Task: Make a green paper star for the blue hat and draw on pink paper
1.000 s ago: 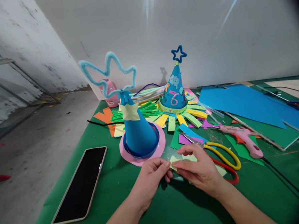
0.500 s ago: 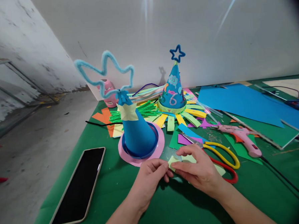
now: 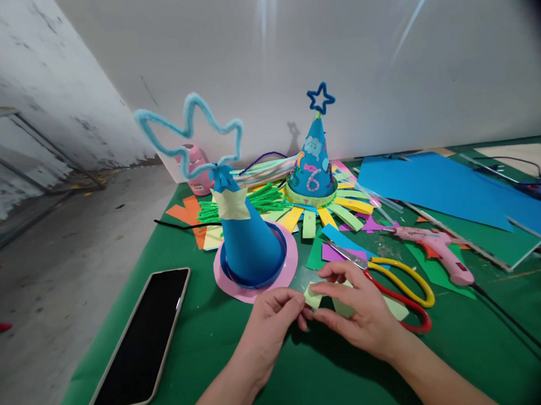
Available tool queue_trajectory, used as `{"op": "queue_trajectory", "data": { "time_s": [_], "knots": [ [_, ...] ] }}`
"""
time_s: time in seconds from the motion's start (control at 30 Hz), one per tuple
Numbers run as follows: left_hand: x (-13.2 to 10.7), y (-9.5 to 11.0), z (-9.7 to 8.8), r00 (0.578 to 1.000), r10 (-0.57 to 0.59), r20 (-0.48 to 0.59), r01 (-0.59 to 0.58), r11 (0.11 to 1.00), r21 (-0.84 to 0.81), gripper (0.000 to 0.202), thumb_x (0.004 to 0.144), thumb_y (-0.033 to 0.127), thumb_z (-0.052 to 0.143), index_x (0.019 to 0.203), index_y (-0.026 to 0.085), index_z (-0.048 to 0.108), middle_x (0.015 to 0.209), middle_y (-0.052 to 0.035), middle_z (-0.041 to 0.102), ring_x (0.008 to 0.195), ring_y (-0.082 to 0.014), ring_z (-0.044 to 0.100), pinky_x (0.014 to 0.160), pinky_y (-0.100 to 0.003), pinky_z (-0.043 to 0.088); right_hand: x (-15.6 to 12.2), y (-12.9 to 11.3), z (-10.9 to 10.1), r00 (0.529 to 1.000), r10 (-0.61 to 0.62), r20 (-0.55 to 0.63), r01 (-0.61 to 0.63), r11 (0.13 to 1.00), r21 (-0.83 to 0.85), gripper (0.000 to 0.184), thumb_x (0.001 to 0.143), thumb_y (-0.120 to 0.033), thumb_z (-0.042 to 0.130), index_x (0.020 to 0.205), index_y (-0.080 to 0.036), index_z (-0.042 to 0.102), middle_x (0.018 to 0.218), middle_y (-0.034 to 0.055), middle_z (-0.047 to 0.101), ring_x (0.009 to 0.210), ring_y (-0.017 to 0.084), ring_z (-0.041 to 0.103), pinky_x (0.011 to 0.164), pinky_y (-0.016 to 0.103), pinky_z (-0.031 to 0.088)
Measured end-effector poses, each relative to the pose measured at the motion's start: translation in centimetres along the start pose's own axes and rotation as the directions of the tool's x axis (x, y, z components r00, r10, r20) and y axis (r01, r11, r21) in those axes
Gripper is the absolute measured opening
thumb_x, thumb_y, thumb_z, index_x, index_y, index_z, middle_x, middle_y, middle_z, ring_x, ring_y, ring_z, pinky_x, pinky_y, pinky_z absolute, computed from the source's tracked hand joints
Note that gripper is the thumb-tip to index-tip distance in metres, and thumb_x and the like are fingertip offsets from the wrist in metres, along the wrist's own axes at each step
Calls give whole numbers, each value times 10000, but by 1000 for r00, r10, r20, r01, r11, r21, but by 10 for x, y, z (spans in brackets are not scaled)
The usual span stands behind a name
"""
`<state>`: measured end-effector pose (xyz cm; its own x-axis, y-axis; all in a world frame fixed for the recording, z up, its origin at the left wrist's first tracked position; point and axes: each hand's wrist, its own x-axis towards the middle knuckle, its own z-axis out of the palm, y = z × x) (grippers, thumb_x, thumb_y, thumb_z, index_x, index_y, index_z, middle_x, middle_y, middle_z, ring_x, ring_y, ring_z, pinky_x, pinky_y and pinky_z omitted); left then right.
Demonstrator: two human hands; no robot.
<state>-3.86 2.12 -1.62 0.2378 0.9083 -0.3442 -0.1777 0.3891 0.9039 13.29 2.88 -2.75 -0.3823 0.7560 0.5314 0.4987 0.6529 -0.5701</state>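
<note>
My left hand (image 3: 276, 317) pinches a small pale green paper piece (image 3: 312, 297) between thumb and fingers. Close on its right side is my right hand (image 3: 360, 309), its thumb and index finger parted around the paper's edge, the index tip at its upper part. More pale green paper (image 3: 344, 307) lies beneath my right hand, partly hidden. Just beyond my hands stands a blue paper cone hat (image 3: 250, 246) with a pink brim, a pale yellow star on its front and a light blue pipe-cleaner shape on top.
Scissors (image 3: 404, 280) with yellow and red handles lie beside my right hand. A pink glue gun (image 3: 436, 248) rests farther right, its cord trailing. A phone (image 3: 141, 339) lies at left. Behind stand a decorated cone hat (image 3: 314, 164), green pipe cleaners (image 3: 265, 200) and blue sheets (image 3: 437, 184).
My right thumb and index finger have spread apart from their closer pinch at the paper. My left hand keeps its hold in nearly the same spot.
</note>
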Motion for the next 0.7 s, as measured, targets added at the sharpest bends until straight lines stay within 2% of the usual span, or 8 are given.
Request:
{"op": "queue_trajectory", "data": {
  "time_s": [0.27, 0.6, 0.7],
  "knots": [
    [-1, -2, 0, 1000, 11, 20, -10, 999, -44, 197, 725, 284, 586, 601, 133, 609, 583, -19, 589, 546, -110, 498, 577, -236, 373, 2, 0, 2, 1000, 5, 5, -5, 1000, 25, 193, 753, -212, 587, 940, -225, 631, 981, 79, 527, 904, 190, 519, 705, 301, 472],
    [0, -4, 1, 999, -4, -42, 2, 999, -48, 233, 712, 298, 597, 543, 138, 579, 523, -5, 563, 525, -103, 486, 557, -221, 371, 2, -5, 3, 1000, -17, 4, 16, 997, 72, 103, 743, -169, 571, 795, -233, 633, 956, 63, 538, 896, 191, 519, 711, 303, 457],
    [-2, -3, 3, 998, 10, -54, -10, 1000, 4, 227, 717, 298, 583, 555, 140, 567, 531, -3, 555, 523, -103, 479, 553, -223, 362, 3, -7, 2, 999, 2, -35, 2, 994, 111, 97, 725, -142, 585, 772, -224, 608, 914, 50, 581, 872, 190, 522, 745, 330, 435]
  ]
}}
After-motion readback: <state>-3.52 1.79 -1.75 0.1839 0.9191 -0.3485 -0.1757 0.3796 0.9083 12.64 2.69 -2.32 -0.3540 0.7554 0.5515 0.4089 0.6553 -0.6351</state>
